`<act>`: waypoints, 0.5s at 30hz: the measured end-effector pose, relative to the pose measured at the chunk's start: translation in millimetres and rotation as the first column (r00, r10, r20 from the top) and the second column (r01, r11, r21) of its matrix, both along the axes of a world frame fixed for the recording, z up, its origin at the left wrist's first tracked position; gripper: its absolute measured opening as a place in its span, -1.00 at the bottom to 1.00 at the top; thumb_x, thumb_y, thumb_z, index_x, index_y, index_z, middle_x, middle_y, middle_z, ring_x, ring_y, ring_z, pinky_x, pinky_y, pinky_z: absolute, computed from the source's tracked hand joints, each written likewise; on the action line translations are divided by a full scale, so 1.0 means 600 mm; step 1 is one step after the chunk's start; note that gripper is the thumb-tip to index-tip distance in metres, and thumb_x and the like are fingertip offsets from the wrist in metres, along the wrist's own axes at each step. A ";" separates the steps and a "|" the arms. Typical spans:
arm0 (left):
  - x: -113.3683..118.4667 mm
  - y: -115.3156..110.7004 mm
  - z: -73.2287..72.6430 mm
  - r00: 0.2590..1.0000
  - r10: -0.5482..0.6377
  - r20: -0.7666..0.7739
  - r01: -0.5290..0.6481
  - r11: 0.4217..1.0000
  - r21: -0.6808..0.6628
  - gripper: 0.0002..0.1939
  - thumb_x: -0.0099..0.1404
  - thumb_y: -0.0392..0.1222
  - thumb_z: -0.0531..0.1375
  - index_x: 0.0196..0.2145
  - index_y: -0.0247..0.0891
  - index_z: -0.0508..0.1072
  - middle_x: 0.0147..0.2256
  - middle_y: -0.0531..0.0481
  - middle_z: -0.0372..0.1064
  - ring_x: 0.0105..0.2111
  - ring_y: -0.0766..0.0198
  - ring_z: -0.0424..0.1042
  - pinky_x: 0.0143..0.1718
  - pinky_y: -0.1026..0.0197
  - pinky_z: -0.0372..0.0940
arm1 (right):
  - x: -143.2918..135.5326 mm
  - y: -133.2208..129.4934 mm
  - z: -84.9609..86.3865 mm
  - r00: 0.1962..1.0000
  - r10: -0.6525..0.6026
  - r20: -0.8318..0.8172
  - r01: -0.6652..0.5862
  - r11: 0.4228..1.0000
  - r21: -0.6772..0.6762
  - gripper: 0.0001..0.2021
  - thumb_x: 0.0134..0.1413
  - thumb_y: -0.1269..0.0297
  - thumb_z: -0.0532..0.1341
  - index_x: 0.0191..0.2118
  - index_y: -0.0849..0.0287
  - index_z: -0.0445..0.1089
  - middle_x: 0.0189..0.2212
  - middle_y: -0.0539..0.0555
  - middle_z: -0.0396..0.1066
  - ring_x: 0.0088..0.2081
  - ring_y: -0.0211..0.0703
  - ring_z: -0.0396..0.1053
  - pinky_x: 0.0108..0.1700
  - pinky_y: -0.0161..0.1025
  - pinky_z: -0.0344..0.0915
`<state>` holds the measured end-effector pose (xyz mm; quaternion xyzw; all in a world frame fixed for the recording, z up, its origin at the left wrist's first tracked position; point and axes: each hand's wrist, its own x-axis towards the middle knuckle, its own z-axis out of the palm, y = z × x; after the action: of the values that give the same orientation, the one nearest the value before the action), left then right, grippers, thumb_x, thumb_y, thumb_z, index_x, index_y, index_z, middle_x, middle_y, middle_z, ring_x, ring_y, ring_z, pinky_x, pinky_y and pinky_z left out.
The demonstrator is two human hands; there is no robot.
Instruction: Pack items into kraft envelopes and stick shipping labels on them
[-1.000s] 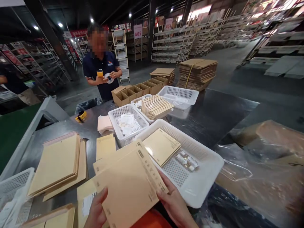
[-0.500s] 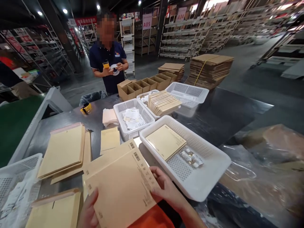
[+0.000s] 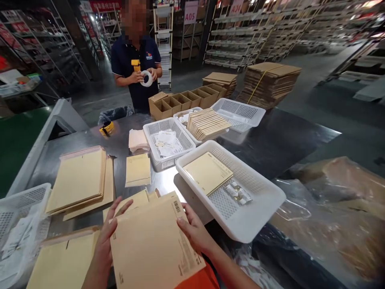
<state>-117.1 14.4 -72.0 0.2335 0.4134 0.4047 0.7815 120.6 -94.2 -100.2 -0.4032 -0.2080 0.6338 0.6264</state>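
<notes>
Upright in front of me are kraft envelopes (image 3: 153,245) with a printed barcode, their edges lined up so that I cannot tell how many there are. My left hand (image 3: 106,233) grips the left edge, thumb in front and fingers partly extended behind. On the right edge my right hand (image 3: 195,233) is closed, its thumb on the printed face and its fingers behind. More kraft sheets (image 3: 135,202) lie just beyond. To the right, a white perforated basket (image 3: 261,204) holds a flat kraft stack (image 3: 207,172) and small white packets (image 3: 239,192) in clear plastic.
Kraft mailers (image 3: 80,176) are piled at left, above a white basket (image 3: 27,196). Farther back stand a basket of papers (image 3: 168,144), upright kraft packs (image 3: 207,124), cardboard boxes (image 3: 180,100) and flattened cartons (image 3: 270,80). A co-worker (image 3: 136,76) holds a tape roll (image 3: 146,79).
The envelopes, fanned apart earlier, are now lined up and held more upright. My left hand has moved up along their left edge. The view has tilted down slightly.
</notes>
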 end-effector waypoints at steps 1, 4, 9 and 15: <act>0.004 0.002 0.003 1.000 -0.001 -0.028 0.002 1.000 0.022 -0.63 0.04 -0.06 0.33 -0.15 -0.10 0.49 0.02 -0.09 0.47 -0.09 -0.02 0.50 -0.23 0.07 0.46 | -0.002 -0.003 -0.006 1.000 0.000 0.005 0.000 1.000 -0.024 -0.61 0.05 0.06 0.30 -0.06 0.05 0.23 -0.08 0.08 0.45 -0.13 0.00 0.48 -0.14 -0.05 0.42; 0.009 -0.003 0.001 0.998 -0.029 -0.054 0.030 0.999 0.018 -0.76 0.04 -0.04 0.33 -0.46 -0.25 0.44 -0.08 -0.11 0.52 -0.19 -0.02 0.52 -0.31 0.07 0.43 | 0.001 -0.013 -0.019 1.000 0.011 0.003 -0.011 0.996 -0.090 -0.62 0.06 0.05 0.30 -0.06 0.07 0.27 -0.10 0.09 0.49 -0.11 0.03 0.48 -0.10 -0.03 0.41; 0.017 -0.013 -0.004 0.983 -0.110 -0.144 0.112 0.994 0.004 -0.72 0.07 0.02 0.31 -0.41 -0.27 0.45 -0.06 -0.18 0.50 -0.18 -0.02 0.49 -0.26 0.05 0.39 | 0.002 -0.041 -0.024 0.980 0.135 -0.146 -0.158 0.974 -0.163 -0.36 -0.15 0.02 0.40 0.08 0.14 0.29 -0.12 0.18 0.52 -0.06 0.16 0.47 -0.02 0.09 0.37; 0.043 0.017 -0.069 0.705 -0.262 -0.659 0.497 0.845 0.196 -0.36 0.38 0.14 -0.33 0.18 -0.25 0.17 0.13 -0.28 0.33 -0.07 0.04 0.47 -0.16 0.02 0.37 | 0.042 -0.049 -0.026 0.997 0.060 -0.043 -0.070 0.953 -0.294 -0.32 -0.26 0.11 0.46 0.06 0.17 0.32 -0.12 0.25 0.53 -0.11 0.23 0.49 -0.04 0.16 0.38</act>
<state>-91.3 24.3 -113.6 0.5711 0.5026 0.2029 0.6165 145.8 -123.4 -115.8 -0.4742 -0.1138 0.6849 0.5414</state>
